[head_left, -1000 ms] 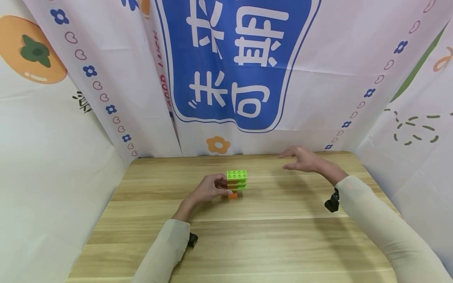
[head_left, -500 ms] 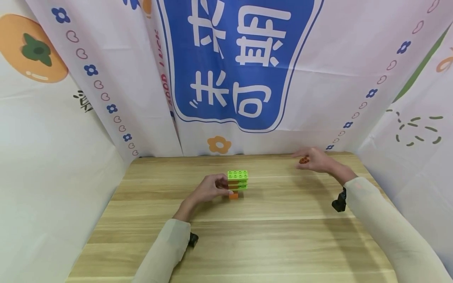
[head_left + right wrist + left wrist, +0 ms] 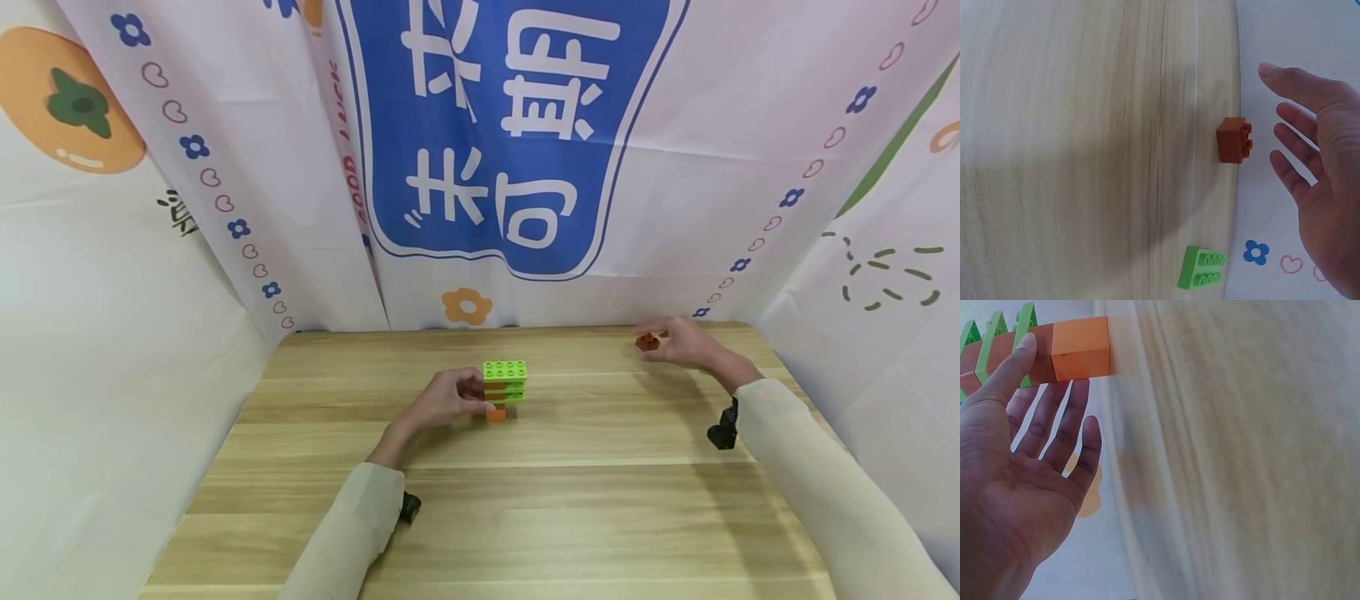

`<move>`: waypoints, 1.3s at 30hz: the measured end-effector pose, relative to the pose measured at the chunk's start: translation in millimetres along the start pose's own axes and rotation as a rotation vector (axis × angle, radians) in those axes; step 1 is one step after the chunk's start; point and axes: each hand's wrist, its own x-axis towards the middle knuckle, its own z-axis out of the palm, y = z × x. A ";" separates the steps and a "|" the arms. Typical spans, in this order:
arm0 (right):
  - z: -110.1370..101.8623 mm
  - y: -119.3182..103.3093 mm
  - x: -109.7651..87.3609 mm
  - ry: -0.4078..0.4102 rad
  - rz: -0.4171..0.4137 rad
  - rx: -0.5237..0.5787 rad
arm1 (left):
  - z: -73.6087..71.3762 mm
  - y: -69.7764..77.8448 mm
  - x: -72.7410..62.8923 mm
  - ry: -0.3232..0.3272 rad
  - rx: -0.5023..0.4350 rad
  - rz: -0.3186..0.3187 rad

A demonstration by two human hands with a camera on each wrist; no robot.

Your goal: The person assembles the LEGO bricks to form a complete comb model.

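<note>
Right hand (image 3: 678, 342), shifted rightward since earlier: fingers loosely extended, near brown brick (image 3: 1230, 140) at bench (image 3: 465, 517) far edge. Left hand (image 3: 446, 398): pinching green-brown-orange brick stack (image 3: 504, 390), inward from far edge. Green brick (image 3: 1200, 267): nearer far right corner.

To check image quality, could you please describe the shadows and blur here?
Head view: soft shadow on the table beside the right sleeve; left wrist view: table grain looks smeared, block stack clearer; right wrist view: broad shadow across the table, brown brick clear-edged.
</note>
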 end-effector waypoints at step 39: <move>24.9 35.5 -12.7 0.095 0.204 0.267 | -0.8 1.6 0.7 -0.007 0.020 0.012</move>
